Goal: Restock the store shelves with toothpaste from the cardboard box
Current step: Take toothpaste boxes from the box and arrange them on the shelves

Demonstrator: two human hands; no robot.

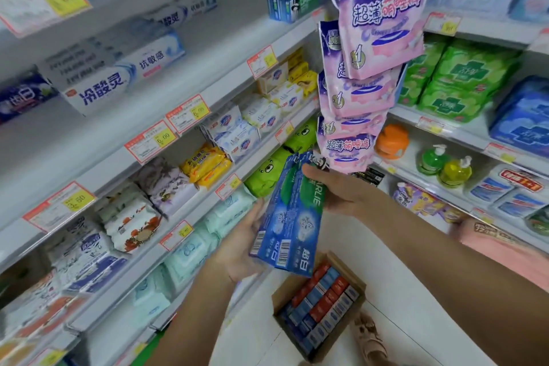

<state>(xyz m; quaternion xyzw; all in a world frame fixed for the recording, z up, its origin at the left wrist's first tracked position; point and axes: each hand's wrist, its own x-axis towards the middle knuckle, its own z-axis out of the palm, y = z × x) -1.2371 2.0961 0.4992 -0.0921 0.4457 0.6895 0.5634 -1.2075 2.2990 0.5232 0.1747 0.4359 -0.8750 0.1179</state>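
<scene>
I am viewing the shelves (214,47) rising left of the cardboard box (283,298). Straight above that box, two toothpaste cartons (292,217) are being held together, my left hand (237,249) cupping their lower end and my right hand (335,190) clasping higher up. They are looking light, stiff and glossy, so I am favouring the long edges.

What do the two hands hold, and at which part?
Both hold the toothpaste boxes, apparently two side by side. The left hand holds the lower end from underneath. The right hand grips the upper end, thumb on the front.
</scene>
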